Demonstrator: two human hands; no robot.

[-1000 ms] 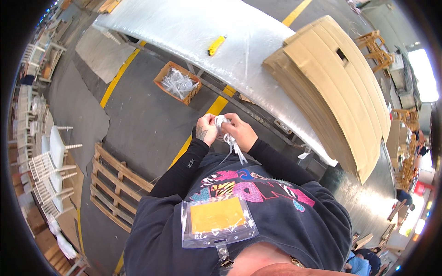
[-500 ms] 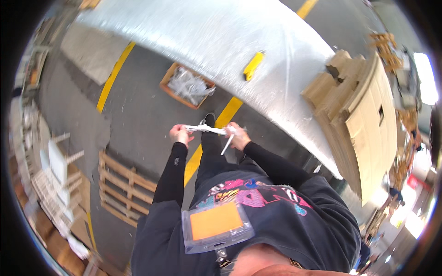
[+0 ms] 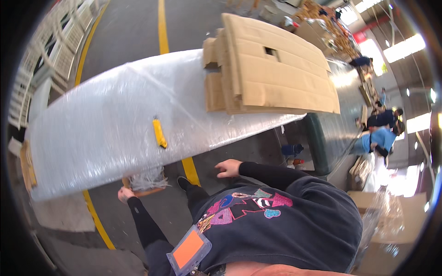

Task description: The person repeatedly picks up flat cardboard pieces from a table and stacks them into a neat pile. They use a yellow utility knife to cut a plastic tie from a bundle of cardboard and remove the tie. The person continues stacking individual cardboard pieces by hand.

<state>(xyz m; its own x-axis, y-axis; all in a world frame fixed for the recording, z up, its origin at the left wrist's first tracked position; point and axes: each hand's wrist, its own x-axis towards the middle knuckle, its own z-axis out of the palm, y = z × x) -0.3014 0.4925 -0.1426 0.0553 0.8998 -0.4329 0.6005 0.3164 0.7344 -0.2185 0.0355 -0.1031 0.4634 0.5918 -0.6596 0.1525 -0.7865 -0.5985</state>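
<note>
My left hand [image 3: 124, 195] hangs low beside a small brown box of white plastic ties [image 3: 145, 182] on the floor under the table edge. Its fingers look curled, and I cannot tell whether anything is in it. My right hand [image 3: 229, 168] is out in front of my body just below the near edge of the long table [image 3: 92, 133], fingers apart and holding nothing. The table is covered in clear bubble wrap. A yellow utility knife [image 3: 159, 133] lies on it, near the edge between my hands.
A stack of flat cardboard sheets [image 3: 271, 69] lies on the right end of the table. Yellow lines [image 3: 191, 171] run across the grey floor. Other people [image 3: 375, 138] work at the far right. White racks [image 3: 60, 50] stand along the left.
My hands, which held a white strip stretched between them, have parted. The left has dropped beside the box of ties and the right is now empty. My view has swung toward the table and cardboard.
</note>
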